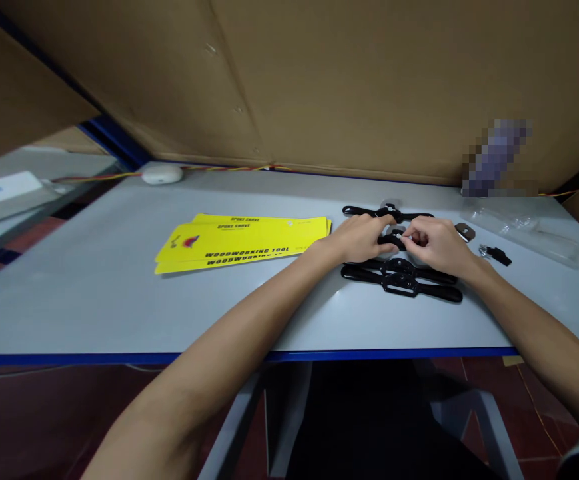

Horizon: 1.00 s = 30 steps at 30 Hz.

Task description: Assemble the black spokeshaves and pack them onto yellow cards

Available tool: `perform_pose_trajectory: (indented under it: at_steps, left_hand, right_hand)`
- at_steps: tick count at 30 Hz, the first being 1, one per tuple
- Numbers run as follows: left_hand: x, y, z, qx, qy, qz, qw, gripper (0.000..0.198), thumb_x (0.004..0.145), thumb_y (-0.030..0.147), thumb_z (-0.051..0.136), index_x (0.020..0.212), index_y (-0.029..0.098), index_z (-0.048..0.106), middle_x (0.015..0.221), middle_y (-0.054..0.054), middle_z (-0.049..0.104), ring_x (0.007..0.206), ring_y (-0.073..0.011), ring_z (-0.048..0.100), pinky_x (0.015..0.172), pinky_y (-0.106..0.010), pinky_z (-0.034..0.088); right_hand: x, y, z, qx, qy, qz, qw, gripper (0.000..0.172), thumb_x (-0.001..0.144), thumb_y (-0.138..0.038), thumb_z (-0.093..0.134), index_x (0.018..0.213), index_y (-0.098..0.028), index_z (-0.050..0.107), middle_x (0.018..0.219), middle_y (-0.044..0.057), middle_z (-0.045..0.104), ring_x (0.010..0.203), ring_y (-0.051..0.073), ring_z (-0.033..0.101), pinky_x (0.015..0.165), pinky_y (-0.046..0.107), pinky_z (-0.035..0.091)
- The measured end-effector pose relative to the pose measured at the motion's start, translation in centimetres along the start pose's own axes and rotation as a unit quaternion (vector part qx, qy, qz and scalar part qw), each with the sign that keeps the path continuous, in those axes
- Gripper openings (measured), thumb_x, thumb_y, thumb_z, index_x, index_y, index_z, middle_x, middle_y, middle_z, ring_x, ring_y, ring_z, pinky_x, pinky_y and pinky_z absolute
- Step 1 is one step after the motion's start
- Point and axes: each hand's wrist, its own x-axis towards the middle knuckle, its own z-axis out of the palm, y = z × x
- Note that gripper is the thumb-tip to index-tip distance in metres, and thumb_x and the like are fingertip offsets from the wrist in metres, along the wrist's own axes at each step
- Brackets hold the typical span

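Note:
A black spokeshave (393, 239) lies between my two hands on the table. My left hand (362, 239) is closed around its left side, thumb in front and fingers behind. My right hand (433, 241) pinches at its middle; whatever is between thumb and finger is too small or hidden to name. Just behind lies another black spokeshave (409, 216) with a blade piece at its centre. Two more black spokeshave bodies lie in front, the nearest body (402, 285) showing an open slot. To the right of my right hand are a metal blade (465, 232) and a small black part with screws (496, 255).
Yellow printed cards (249, 240) lie in a fanned stack left of my hands. Clear plastic packaging (534, 237) is at the right, with a blurred-out object (496, 160) behind it. A white device (162, 175) and cable run along the cardboard wall (319, 87) at the back.

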Motion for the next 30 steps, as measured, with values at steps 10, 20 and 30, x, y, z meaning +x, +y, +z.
perform_pose_trajectory:
  at_steps: [10, 20, 30]
  left_hand:
    - [0.11, -0.14, 0.05, 0.001, -0.002, 0.004, 1.000, 0.054, 0.095, 0.044, 0.059, 0.142, 0.017, 0.055, 0.101, -0.011, 0.077, 0.103, -0.0334, 0.071, 0.087, -0.041, 0.051]
    - [0.06, -0.07, 0.00, -0.003, 0.000, 0.000, 1.000, 0.056, 0.095, 0.045, 0.062, 0.143, 0.017, 0.056, 0.105, -0.011, 0.078, 0.106, -0.0335, 0.072, 0.089, -0.040, 0.052]
    - [0.08, -0.19, 0.00, -0.012, 0.000, 0.005, 1.000, 0.055, 0.094, 0.047, 0.061, 0.141, 0.017, 0.058, 0.103, -0.011, 0.078, 0.103, -0.0332, 0.072, 0.087, -0.041, 0.052]
  right_hand:
    - [-0.22, -0.52, -0.17, -0.031, -0.030, -0.011, 0.999, 0.014, 0.088, -0.025, 0.061, 0.074, -0.022, 0.058, 0.071, 0.001, 0.060, 0.063, 0.015, 0.049, 0.062, 0.030, 0.033]
    - [-0.31, -0.62, -0.45, -0.008, -0.065, -0.064, 0.996, 0.027, 0.094, -0.023, 0.052, 0.105, -0.021, 0.077, 0.082, 0.004, 0.068, 0.070, 0.018, 0.057, 0.068, 0.032, 0.040]
    - [-0.44, -0.16, -0.46, -0.035, -0.050, -0.043, 0.997, 0.039, 0.090, -0.020, 0.051, 0.121, -0.023, 0.075, 0.093, 0.004, 0.075, 0.076, 0.019, 0.061, 0.070, 0.033, 0.042]
